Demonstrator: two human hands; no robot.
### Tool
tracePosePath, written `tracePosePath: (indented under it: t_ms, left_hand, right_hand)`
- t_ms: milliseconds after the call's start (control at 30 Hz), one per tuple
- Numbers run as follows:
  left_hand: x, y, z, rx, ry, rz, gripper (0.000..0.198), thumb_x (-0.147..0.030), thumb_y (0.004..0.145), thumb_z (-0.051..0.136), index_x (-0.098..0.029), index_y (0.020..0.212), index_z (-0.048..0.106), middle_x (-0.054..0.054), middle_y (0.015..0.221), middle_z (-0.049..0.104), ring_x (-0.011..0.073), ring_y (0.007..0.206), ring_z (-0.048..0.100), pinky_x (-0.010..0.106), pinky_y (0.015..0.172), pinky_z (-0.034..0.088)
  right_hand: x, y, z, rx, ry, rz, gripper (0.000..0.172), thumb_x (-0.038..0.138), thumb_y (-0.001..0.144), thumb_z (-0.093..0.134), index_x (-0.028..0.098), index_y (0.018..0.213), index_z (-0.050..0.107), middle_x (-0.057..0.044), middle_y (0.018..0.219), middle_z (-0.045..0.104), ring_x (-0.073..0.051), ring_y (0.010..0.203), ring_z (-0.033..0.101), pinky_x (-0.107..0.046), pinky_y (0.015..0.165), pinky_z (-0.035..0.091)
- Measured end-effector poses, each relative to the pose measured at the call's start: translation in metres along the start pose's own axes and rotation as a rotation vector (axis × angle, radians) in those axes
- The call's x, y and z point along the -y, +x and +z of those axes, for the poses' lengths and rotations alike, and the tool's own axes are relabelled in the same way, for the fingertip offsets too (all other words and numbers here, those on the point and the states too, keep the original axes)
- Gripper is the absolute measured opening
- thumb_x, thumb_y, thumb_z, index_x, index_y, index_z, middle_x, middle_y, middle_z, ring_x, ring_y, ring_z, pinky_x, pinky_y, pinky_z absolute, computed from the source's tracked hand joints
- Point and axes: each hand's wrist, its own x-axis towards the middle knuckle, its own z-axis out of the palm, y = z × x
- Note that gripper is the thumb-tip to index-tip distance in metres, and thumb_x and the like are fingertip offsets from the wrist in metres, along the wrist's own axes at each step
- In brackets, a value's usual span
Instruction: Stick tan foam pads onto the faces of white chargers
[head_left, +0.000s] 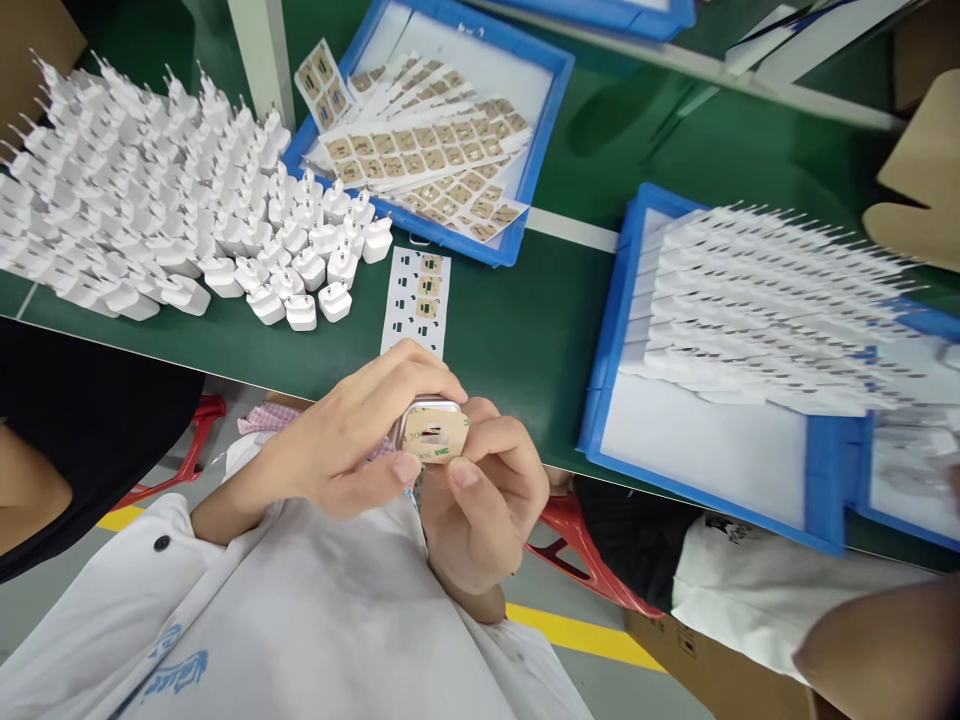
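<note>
Above my lap, at the table's front edge, my left hand (356, 430) is closed around a small white charger plug (433, 400), mostly hidden by the fingers. A tan adhesive sticker (442, 447) with a cut-out window covers the face turned up to me. My right hand (491, 490) pinches the sticker's right edge between thumb and curled fingers. My left thumb presses at its lower left corner. Just beyond my hands lies a white sticker sheet (414, 320), with a few tan stickers left in its right column and bare backing elsewhere.
Rows of white charger plugs (172, 190) stand on the green table (502, 320) at left. A blue tray (551, 120) at the back holds fanned sticker sheets (420, 140). Another blue tray (611, 350) at right holds packed plugs (750, 310). People sit on both sides of me.
</note>
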Motion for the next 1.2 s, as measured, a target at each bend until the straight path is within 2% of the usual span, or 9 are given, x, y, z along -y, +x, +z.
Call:
tracePosePath:
  t_ms: [233, 500, 667, 800, 867, 967, 1067, 1133, 1200]
  left_hand:
    - [0.006, 0.0, 0.005, -0.053, -0.021, 0.029, 0.03, -0.048, 0.104, 0.039, -0.022, 0.113, 0.052, 0.007, 0.102, 0.059, 0.0216, 0.092, 0.059, 0.037, 0.078, 0.051]
    - [0.008, -0.002, 0.009, -0.077, 0.021, -0.003, 0.029, -0.048, 0.104, 0.04, -0.023, 0.112, 0.052, 0.007, 0.103, 0.059, 0.0212, 0.093, 0.058, 0.036, 0.076, 0.05]
    - [0.011, -0.005, 0.01, -0.098, -0.004, -0.034, 0.027, -0.046, 0.105, 0.04, -0.023, 0.113, 0.052, 0.006, 0.103, 0.058, 0.0206, 0.092, 0.056, 0.036, 0.079, 0.049]
    - [0.017, -0.006, 0.013, -0.124, -0.048, -0.062, 0.029, -0.046, 0.104, 0.04, -0.023, 0.113, 0.055, 0.007, 0.104, 0.058, 0.021, 0.093, 0.055, 0.036, 0.08, 0.048]
    - [0.02, -0.006, 0.017, -0.141, -0.081, -0.086, 0.032, -0.048, 0.104, 0.039, -0.023, 0.111, 0.057, 0.006, 0.103, 0.058, 0.0214, 0.092, 0.055, 0.037, 0.081, 0.049]
    - [0.029, -0.007, 0.026, -0.192, -0.149, -0.154, 0.047, -0.059, 0.103, 0.027, -0.024, 0.113, 0.057, 0.007, 0.104, 0.058, 0.022, 0.089, 0.057, 0.038, 0.081, 0.051]
    - [0.04, -0.011, 0.033, -0.261, -0.173, -0.203, 0.06, -0.07, 0.099, 0.016, -0.025, 0.117, 0.051, 0.006, 0.106, 0.058, 0.0216, 0.086, 0.059, 0.038, 0.078, 0.053]
    - [0.048, -0.015, 0.036, -0.285, -0.209, -0.201, 0.061, -0.073, 0.098, 0.014, -0.026, 0.119, 0.047, 0.005, 0.103, 0.058, 0.0185, 0.076, 0.059, 0.035, 0.07, 0.054]
    - [0.053, -0.017, 0.037, -0.286, -0.289, -0.201, 0.063, -0.072, 0.098, 0.01, -0.026, 0.121, 0.045, 0.003, 0.098, 0.058, 0.0137, 0.062, 0.056, 0.03, 0.058, 0.051]
  right_hand:
    - [0.001, 0.0, 0.0, 0.003, 0.016, 0.006, 0.018, 0.026, 0.092, 0.058, 0.024, 0.075, 0.052, 0.003, 0.067, 0.042, -0.014, 0.06, 0.04, -0.031, 0.058, 0.035]
    - [0.0, 0.0, -0.001, -0.002, -0.048, -0.008, 0.019, 0.029, 0.093, 0.058, 0.024, 0.075, 0.052, 0.003, 0.065, 0.041, -0.014, 0.059, 0.041, -0.031, 0.057, 0.036]
    - [0.001, 0.002, -0.009, 0.037, -0.166, -0.051, 0.017, 0.026, 0.094, 0.059, 0.024, 0.078, 0.054, 0.003, 0.067, 0.044, -0.015, 0.061, 0.045, -0.031, 0.058, 0.036]
    - [0.0, 0.005, -0.012, -0.061, -0.289, -0.078, 0.016, 0.027, 0.091, 0.067, 0.025, 0.085, 0.053, 0.004, 0.071, 0.047, -0.014, 0.064, 0.046, -0.03, 0.06, 0.037]
    - [-0.002, 0.006, -0.01, -0.071, -0.33, -0.009, 0.026, 0.034, 0.086, 0.075, 0.027, 0.095, 0.052, 0.005, 0.075, 0.049, -0.013, 0.065, 0.047, -0.028, 0.06, 0.039]
    - [-0.008, 0.008, -0.007, 0.002, -0.359, 0.122, 0.036, 0.038, 0.085, 0.077, 0.028, 0.107, 0.05, 0.007, 0.076, 0.052, -0.011, 0.062, 0.047, -0.025, 0.056, 0.036]
    - [-0.016, 0.012, -0.01, 0.087, -0.33, 0.15, 0.025, 0.036, 0.095, 0.065, 0.028, 0.114, 0.052, 0.006, 0.077, 0.058, -0.01, 0.06, 0.047, -0.025, 0.055, 0.036]
    - [-0.021, 0.016, -0.014, 0.144, -0.271, 0.168, 0.02, 0.037, 0.1, 0.056, 0.028, 0.117, 0.055, 0.006, 0.076, 0.059, -0.01, 0.058, 0.048, -0.025, 0.055, 0.038]
    - [-0.024, 0.021, -0.018, 0.18, -0.2, 0.208, 0.023, 0.041, 0.103, 0.048, 0.027, 0.117, 0.058, 0.007, 0.066, 0.053, -0.011, 0.054, 0.047, -0.025, 0.053, 0.039]
